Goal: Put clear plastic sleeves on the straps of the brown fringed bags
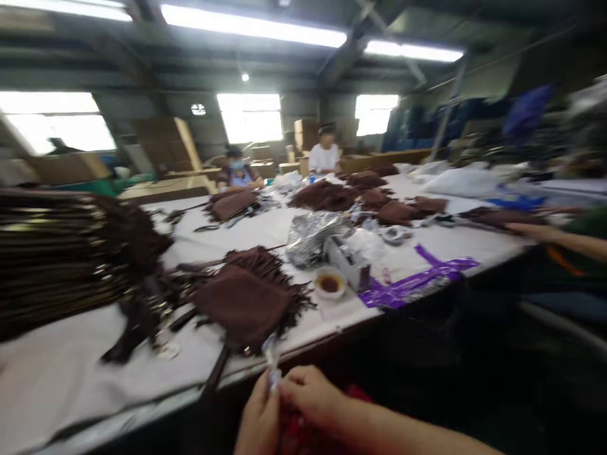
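Note:
At the table's near edge, my left hand (260, 414) and my right hand (310, 395) meet, fingers closed around a small clear plastic piece (272, 361). Its upper end sticks up above the fingertips; the image is blurred there. Just beyond lies a brown fabric pouch (244, 306) with a fringed brown bundle (258, 262) behind it. Dark straps hang near the table edge to the left of my hands.
At left is a tall stack of dark brown items (57, 253). A bowl of brown liquid (329, 284), a grey box (348, 262), silver foil (313, 237) and purple tape (417, 281) lie ahead. Two people sit across the table (222, 237); another person's hand (531, 231) reaches in from the right.

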`<state>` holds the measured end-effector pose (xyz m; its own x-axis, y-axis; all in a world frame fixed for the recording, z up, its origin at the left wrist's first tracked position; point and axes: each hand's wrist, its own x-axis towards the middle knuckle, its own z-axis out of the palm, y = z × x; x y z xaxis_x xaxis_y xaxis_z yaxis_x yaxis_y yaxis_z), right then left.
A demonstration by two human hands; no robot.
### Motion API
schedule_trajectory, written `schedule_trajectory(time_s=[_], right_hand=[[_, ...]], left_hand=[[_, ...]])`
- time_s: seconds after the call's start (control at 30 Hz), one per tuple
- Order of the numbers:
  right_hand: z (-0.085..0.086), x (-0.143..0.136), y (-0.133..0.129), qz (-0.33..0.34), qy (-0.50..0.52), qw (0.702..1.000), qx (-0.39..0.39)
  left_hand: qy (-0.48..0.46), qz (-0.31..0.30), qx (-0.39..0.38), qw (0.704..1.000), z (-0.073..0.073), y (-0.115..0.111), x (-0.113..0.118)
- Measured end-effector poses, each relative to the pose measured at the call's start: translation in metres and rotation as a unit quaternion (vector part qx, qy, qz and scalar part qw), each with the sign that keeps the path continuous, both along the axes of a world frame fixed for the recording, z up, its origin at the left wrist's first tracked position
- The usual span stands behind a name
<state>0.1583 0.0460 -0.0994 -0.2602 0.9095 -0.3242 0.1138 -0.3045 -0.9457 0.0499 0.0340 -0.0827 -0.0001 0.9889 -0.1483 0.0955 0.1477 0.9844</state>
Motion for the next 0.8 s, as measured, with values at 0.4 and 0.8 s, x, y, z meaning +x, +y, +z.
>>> schedule_trajectory(time_s=[0.4, 0.8], right_hand=[[-0.006, 0.003, -0.016, -0.023, 0.348, 0.893, -0.285], [-0.009, -0.007, -0.018, -0.020, 0.353, 0.901, -0.251]], left_hand=[[-0.132, 0.035, -0.155, 0.978, -0.012, -0.024, -0.054], [-0.168, 0.067, -0.139, 0.974, -0.023, -0.004, -0.035]])
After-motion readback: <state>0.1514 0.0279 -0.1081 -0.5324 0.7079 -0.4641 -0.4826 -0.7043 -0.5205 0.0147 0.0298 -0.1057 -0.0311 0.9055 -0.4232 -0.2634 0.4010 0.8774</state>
